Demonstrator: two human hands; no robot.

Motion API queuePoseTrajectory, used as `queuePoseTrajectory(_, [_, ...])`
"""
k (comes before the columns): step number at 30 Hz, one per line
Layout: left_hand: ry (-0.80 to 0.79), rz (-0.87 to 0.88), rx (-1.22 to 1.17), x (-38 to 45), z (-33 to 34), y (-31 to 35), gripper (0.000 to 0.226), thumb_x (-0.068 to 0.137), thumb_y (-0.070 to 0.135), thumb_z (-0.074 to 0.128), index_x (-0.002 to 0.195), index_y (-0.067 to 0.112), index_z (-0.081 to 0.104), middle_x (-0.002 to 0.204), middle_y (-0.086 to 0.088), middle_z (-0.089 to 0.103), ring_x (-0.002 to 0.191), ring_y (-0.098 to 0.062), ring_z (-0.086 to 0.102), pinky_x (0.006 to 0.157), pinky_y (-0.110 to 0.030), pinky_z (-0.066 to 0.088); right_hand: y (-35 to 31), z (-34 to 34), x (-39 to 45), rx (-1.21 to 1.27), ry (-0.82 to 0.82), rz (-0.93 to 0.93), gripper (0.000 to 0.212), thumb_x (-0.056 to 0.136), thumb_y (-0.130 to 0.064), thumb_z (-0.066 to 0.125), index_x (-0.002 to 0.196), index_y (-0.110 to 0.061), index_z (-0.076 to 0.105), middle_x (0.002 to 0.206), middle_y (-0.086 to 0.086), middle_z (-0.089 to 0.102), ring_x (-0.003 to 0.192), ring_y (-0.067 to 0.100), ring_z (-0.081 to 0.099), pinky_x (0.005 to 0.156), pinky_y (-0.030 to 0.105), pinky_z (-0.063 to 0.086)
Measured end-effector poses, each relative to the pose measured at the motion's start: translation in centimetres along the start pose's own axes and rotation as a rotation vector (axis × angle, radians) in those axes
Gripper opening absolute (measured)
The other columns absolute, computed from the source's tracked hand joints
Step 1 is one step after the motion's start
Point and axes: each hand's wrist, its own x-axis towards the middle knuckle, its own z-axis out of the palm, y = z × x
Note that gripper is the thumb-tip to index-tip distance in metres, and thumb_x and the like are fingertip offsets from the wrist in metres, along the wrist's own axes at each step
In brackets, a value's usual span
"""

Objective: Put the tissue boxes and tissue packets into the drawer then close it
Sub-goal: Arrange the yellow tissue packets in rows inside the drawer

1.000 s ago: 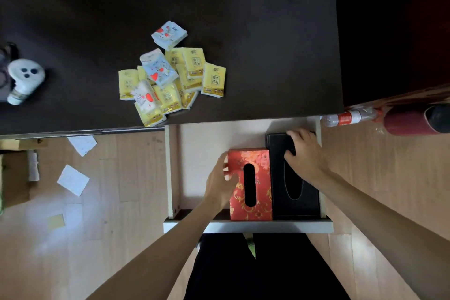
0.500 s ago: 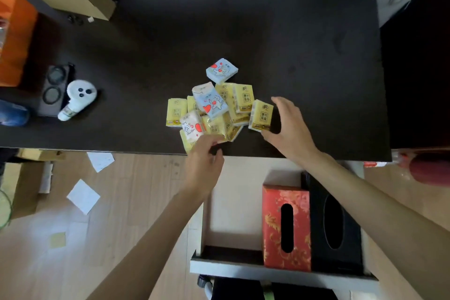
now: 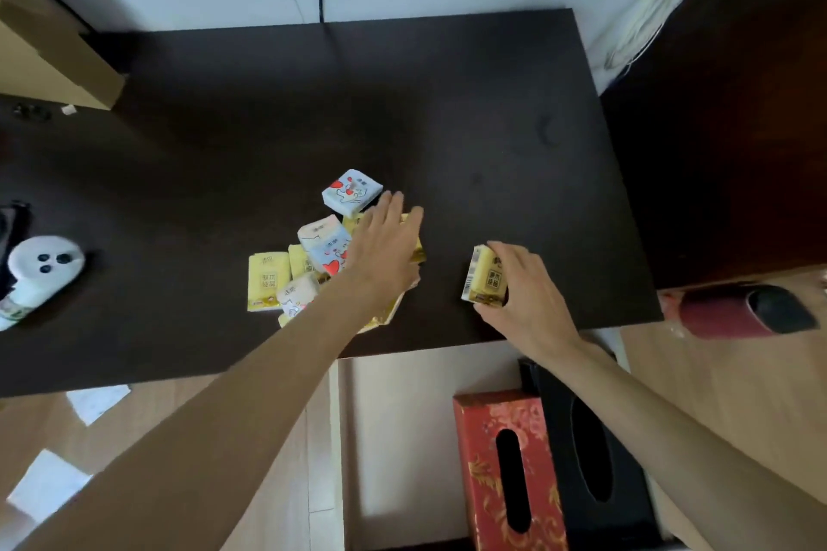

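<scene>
A heap of yellow and pale blue tissue packets (image 3: 313, 264) lies on the dark desk (image 3: 313, 112). My left hand (image 3: 385, 251) is spread flat over the right side of the heap, fingers apart, covering some packets. To its right, my right hand (image 3: 523, 295) grips one yellow tissue packet (image 3: 485, 277), tilted, just off the heap. Below the desk edge the drawer (image 3: 398, 429) stands pulled out. A red patterned tissue box (image 3: 505, 474) and a black tissue box (image 3: 590, 461) lie side by side in its right part.
A white controller (image 3: 40, 268) lies at the desk's left edge, a cardboard box (image 3: 49, 58) at the back left. A dark cabinet (image 3: 725, 112) stands to the right, with a red tube (image 3: 743, 311) on the floor. Paper scraps (image 3: 49, 483) litter the wooden floor.
My left hand moved from the heap's near edge up onto its right side. My right hand closed on one yellow packet and pulled it rightward away from the heap.
</scene>
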Motion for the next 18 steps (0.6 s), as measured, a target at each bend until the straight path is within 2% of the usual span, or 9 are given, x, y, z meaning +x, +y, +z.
queuePoseTrajectory(4, [-0.017,0.065,0.110,1.8,0.1,0.2,0.091,0.082,0.037,0.078,0.154,0.018,0.025,0.145,-0.015,0.051,0.134,-0.031,0.047,0.115,-0.043,0.031,1.3,-0.2,-1.7,0.044,0.038,0.044,0.087,0.079,-0.031,0.086,0.152,-0.026,0.038,0.150,-0.003,0.048,0.137,0.014,0.044,0.104,0.035,0.048])
queuePoseTrajectory(8, [0.040,0.105,-0.094,0.1,-0.8,1.1,0.093,0.079,0.038,0.080,0.153,0.023,0.026,0.147,-0.009,0.047,0.135,-0.028,0.045,0.109,-0.041,0.039,2.2,-0.2,-4.4,0.122,0.064,0.046,0.086,0.079,-0.031,0.087,0.151,-0.024,0.041,0.147,-0.002,0.050,0.134,0.011,0.044,0.098,0.027,0.043])
queuePoseTrajectory(10, [0.129,0.154,-0.222,-3.0,-0.5,1.7,0.092,0.077,0.039,0.081,0.151,0.024,0.030,0.146,-0.005,0.049,0.135,-0.024,0.044,0.106,-0.040,0.041,2.4,0.0,-6.2,0.161,0.052,0.045,0.086,0.078,-0.033,0.087,0.151,-0.024,0.042,0.146,-0.002,0.051,0.131,0.007,0.043,0.097,0.025,0.043])
queuePoseTrajectory(13, [0.284,0.219,-0.271,-9.3,1.7,1.9,0.087,0.072,0.039,0.083,0.145,0.019,0.041,0.140,-0.002,0.055,0.131,-0.019,0.043,0.104,-0.034,0.041,2.9,0.8,-9.5,0.208,-0.027,0.011,0.084,0.080,-0.037,0.084,0.151,-0.030,0.039,0.145,-0.009,0.048,0.127,-0.007,0.037,0.092,0.011,0.037])
queuePoseTrajectory(16, [0.227,0.157,-0.335,-15.1,5.6,1.7,0.089,0.071,0.039,0.084,0.147,0.018,0.042,0.139,-0.002,0.056,0.129,-0.019,0.044,0.102,-0.037,0.045,3.1,2.3,-12.3,0.213,-0.119,-0.002,0.084,0.082,-0.044,0.080,0.151,-0.037,0.033,0.144,-0.016,0.043,0.123,-0.012,0.036,0.087,0.007,0.035])
queuePoseTrajectory(18, [0.156,0.095,-0.366,-17.9,8.6,1.5,0.088,0.074,0.037,0.084,0.148,0.016,0.042,0.140,-0.002,0.056,0.129,-0.022,0.047,0.101,-0.038,0.049,2.9,3.5,-13.2,0.197,-0.160,-0.020,0.084,0.083,-0.045,0.080,0.151,-0.036,0.032,0.144,-0.015,0.041,0.123,-0.008,0.038,0.093,0.012,0.039])
